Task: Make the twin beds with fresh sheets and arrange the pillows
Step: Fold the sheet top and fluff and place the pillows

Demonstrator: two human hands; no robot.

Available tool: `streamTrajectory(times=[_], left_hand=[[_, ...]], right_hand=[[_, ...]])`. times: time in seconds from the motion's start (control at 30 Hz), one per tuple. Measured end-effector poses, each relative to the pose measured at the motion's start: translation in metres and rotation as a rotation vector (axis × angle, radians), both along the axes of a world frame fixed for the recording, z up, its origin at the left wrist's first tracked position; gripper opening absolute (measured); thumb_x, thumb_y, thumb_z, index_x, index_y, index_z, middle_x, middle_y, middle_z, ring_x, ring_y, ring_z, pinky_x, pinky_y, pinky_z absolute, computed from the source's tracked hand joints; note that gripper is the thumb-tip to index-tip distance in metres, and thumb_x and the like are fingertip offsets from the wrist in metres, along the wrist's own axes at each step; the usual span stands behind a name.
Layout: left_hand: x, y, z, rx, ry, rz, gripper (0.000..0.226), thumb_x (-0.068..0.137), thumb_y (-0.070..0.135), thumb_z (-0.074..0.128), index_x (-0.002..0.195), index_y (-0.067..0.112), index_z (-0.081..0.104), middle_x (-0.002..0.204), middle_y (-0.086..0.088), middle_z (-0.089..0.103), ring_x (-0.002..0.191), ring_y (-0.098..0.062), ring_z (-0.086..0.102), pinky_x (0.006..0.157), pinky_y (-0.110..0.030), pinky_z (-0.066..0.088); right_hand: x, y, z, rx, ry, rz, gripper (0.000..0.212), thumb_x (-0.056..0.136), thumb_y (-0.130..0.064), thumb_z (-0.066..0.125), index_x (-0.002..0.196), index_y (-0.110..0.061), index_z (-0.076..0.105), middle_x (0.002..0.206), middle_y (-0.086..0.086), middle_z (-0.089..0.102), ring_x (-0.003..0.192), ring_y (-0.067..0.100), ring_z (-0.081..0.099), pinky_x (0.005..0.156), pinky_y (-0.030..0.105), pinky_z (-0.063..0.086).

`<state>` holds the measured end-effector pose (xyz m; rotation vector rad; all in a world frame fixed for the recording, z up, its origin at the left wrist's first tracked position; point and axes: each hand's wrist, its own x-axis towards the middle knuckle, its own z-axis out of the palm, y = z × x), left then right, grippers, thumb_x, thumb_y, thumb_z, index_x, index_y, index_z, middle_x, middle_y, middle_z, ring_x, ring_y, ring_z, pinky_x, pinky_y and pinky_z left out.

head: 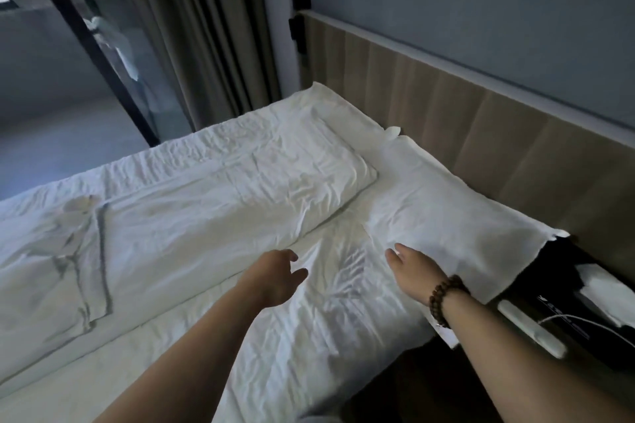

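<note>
A bed with a wrinkled white sheet (pixel 330 306) fills the middle of the view. A folded white duvet (pixel 192 203) lies lengthwise on it. At the head end a white pillow (pixel 457 216) lies flat against the beige padded headboard (pixel 481 120). My left hand (pixel 275 276) hovers over the sheet just below the duvet's edge, fingers loosely curled, holding nothing. My right hand (pixel 417 269), with a bead bracelet on the wrist, reaches toward the pillow's near edge with its fingers extended; whether it touches the pillow is unclear.
A dark bedside unit (pixel 563 306) with a white cable and white cloth sits to the right of the bed. A brown curtain (pixel 206 31) and a glass door with a black frame (pixel 103 55) stand beyond the bed's far side. Dark floor shows at the bottom right.
</note>
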<state>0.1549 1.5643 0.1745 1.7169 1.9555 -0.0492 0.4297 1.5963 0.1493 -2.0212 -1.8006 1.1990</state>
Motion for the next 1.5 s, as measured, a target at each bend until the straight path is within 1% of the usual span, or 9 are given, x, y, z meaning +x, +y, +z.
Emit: streamTrajectory(times=[0.43, 0.57, 0.73, 0.97, 1.17, 1.33, 1.4, 1.43, 1.5], left_hand=[[0.012, 0.148, -0.003, -0.073, 0.019, 0.03, 0.059, 0.098, 0.052, 0.053, 0.146, 0.018, 0.049, 0.143, -0.006, 0.055, 0.133, -0.026, 0.05, 0.106, -0.034, 0.042], [-0.001, 0.206, -0.021, -0.111, 0.009, -0.028, 0.058, 0.099, 0.05, 0.052, 0.147, 0.017, 0.047, 0.147, -0.006, 0.052, 0.136, -0.025, 0.048, 0.109, -0.033, 0.039], [-0.036, 0.294, -0.048, -0.161, 0.019, -0.138, 0.057, 0.1, 0.046, 0.053, 0.148, 0.015, 0.046, 0.148, -0.008, 0.05, 0.137, -0.026, 0.046, 0.111, -0.032, 0.038], [-0.108, 0.433, -0.101, -0.156, 0.084, -0.292, 0.053, 0.1, 0.046, 0.053, 0.14, 0.011, 0.054, 0.14, -0.012, 0.057, 0.13, -0.027, 0.051, 0.104, -0.029, 0.04], [-0.123, 0.48, -0.139, -0.217, 0.06, -0.284, 0.057, 0.099, 0.047, 0.055, 0.144, 0.012, 0.049, 0.142, -0.013, 0.055, 0.132, -0.028, 0.05, 0.105, -0.029, 0.039], [-0.119, 0.494, -0.156, -0.266, 0.045, -0.256, 0.06, 0.099, 0.045, 0.054, 0.149, 0.013, 0.044, 0.144, -0.013, 0.054, 0.135, -0.027, 0.048, 0.106, -0.029, 0.039], [-0.114, 0.504, -0.161, -0.258, 0.047, -0.242, 0.061, 0.099, 0.045, 0.054, 0.15, 0.013, 0.042, 0.141, -0.013, 0.056, 0.133, -0.028, 0.05, 0.104, -0.03, 0.041], [-0.112, 0.509, -0.162, -0.255, 0.053, -0.238, 0.061, 0.099, 0.045, 0.054, 0.15, 0.013, 0.04, 0.14, -0.013, 0.056, 0.132, -0.028, 0.05, 0.104, -0.031, 0.041], [-0.107, 0.517, -0.161, -0.246, 0.072, -0.236, 0.06, 0.1, 0.044, 0.053, 0.151, 0.015, 0.039, 0.141, -0.012, 0.055, 0.132, -0.028, 0.05, 0.105, -0.034, 0.042]], right_hand=[[-0.021, 0.144, 0.003, -0.017, 0.018, 0.06, 0.056, 0.106, -0.043, 0.03, 0.15, -0.01, 0.039, 0.151, 0.008, 0.047, 0.139, 0.025, 0.043, 0.11, 0.034, 0.033], [-0.033, 0.185, -0.013, -0.05, -0.012, 0.024, 0.053, 0.106, -0.042, 0.03, 0.142, -0.007, 0.045, 0.139, 0.009, 0.055, 0.127, 0.025, 0.052, 0.097, 0.032, 0.039], [-0.06, 0.25, -0.039, -0.094, -0.038, -0.082, 0.056, 0.104, -0.047, 0.029, 0.144, -0.01, 0.045, 0.144, 0.009, 0.052, 0.131, 0.026, 0.049, 0.108, 0.037, 0.039], [-0.112, 0.351, -0.089, -0.086, -0.08, -0.237, 0.036, 0.101, -0.05, 0.032, 0.108, -0.019, 0.049, 0.105, 0.008, 0.058, 0.096, 0.026, 0.055, 0.091, 0.039, 0.046], [-0.134, 0.395, -0.099, -0.096, -0.127, -0.232, 0.054, 0.104, -0.048, 0.034, 0.146, -0.015, 0.042, 0.146, 0.007, 0.051, 0.134, 0.029, 0.047, 0.107, 0.037, 0.039], [-0.122, 0.432, -0.124, -0.184, -0.148, -0.155, 0.026, 0.099, -0.053, 0.032, 0.092, -0.033, 0.046, 0.087, -0.006, 0.048, 0.097, 0.024, 0.05, 0.08, 0.036, 0.037], [-0.118, 0.456, -0.124, -0.193, -0.143, -0.109, 0.036, 0.101, -0.052, 0.034, 0.119, -0.029, 0.054, 0.115, 0.0, 0.061, 0.114, 0.027, 0.054, 0.09, 0.036, 0.041], [-0.114, 0.471, -0.125, -0.196, -0.155, -0.09, 0.05, 0.102, -0.051, 0.034, 0.142, -0.024, 0.045, 0.139, 0.004, 0.055, 0.128, 0.028, 0.05, 0.1, 0.037, 0.041], [-0.107, 0.502, -0.129, -0.212, -0.187, -0.047, 0.064, 0.103, -0.051, 0.035, 0.156, -0.017, 0.027, 0.157, 0.008, 0.038, 0.141, 0.029, 0.04, 0.112, 0.04, 0.037]])
